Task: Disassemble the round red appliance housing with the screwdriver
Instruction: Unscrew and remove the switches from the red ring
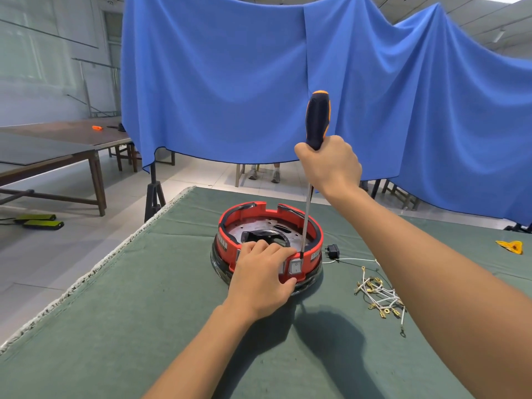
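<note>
- Head view showed the round red housing (267, 243) sitting near the middle of a green cloth-covered table (115, 326).
- At the housing's 6 o'clock edge, the left hand (263, 279) was clamped over the rim, fingers curled inside and thumb pressed on the outer wall beside a grey rocker switch (295, 266).
- At about 1 o'clock from the housing, the right hand (331, 165) was closed around the black-and-orange handle of the screwdriver (316, 122), held nearly upright, its shaft reaching down to the rim just above the switch.
- At 3 o'clock lay a tangle of white wires (380, 292) with brass terminals, and a small black plug (333, 251) just beside the housing.
- A blue drape (230, 82) hung behind the table.
</note>
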The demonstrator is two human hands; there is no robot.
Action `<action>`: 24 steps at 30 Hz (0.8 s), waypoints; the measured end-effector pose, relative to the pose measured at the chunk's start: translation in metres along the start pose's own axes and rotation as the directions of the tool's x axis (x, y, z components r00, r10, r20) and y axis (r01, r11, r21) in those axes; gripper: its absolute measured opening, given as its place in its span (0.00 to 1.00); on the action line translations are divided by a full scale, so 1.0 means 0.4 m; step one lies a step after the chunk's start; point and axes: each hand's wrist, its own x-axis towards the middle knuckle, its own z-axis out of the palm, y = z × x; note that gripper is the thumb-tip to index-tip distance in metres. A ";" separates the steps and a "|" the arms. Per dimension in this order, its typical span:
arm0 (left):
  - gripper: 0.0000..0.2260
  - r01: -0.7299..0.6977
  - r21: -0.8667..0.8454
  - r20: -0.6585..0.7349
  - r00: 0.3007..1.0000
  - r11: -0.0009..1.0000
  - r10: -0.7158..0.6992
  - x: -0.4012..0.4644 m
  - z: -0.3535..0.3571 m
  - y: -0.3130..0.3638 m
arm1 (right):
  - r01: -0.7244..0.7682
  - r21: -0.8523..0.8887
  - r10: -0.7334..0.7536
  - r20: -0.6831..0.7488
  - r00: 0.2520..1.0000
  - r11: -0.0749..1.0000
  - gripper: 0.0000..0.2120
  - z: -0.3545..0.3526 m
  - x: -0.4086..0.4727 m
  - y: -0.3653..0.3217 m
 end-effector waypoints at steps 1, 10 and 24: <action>0.23 -0.002 -0.001 -0.002 1.000 1.000 0.002 0.001 0.000 -0.001 | 0.000 -0.009 0.000 0.020 1.000 1.000 0.14 0.010 0.008 -0.002; 0.24 -0.023 -0.007 -0.001 1.000 1.000 0.023 0.000 0.003 -0.010 | -0.012 0.014 0.010 0.155 0.988 1.000 0.13 0.043 0.027 -0.010; 0.22 -0.004 -0.023 -0.038 0.999 1.000 0.004 -0.001 0.008 -0.010 | 0.128 0.418 -0.022 -0.249 0.968 0.899 0.17 -0.087 -0.109 0.082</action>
